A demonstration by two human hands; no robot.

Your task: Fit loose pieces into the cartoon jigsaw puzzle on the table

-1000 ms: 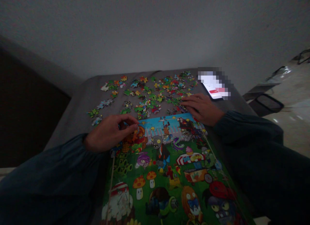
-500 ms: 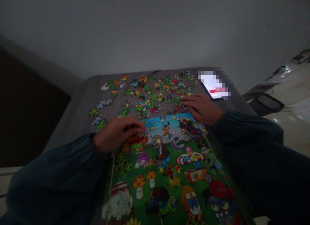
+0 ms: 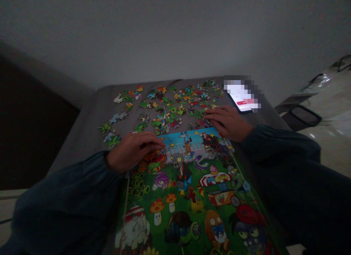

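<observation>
A picture board (image 3: 189,196) with cartoon plants and zombies lies in front of me, light blue along its far edge. My left hand (image 3: 134,150) is over its upper left corner, thumb and fingers drawn together in a pinch. What they hold, if anything, is hidden. Past the board's far edge lie many loose jigsaw pieces (image 3: 170,112), mostly green with some red, orange and blue. My right hand (image 3: 227,121) rests at their right side, fingers stretched out, fingertips on or just beside the pieces near the board's upper right corner.
A phone (image 3: 241,97) with a lit, partly blurred screen lies at the far right of the grey cloth surface (image 3: 87,116). Behind it rises a pale wall (image 3: 164,35). A dark-framed object (image 3: 305,116) stands on the right, beyond the cloth's edge.
My left hand has shifted very slightly to the right. My right hand, the board and the pieces look the same.
</observation>
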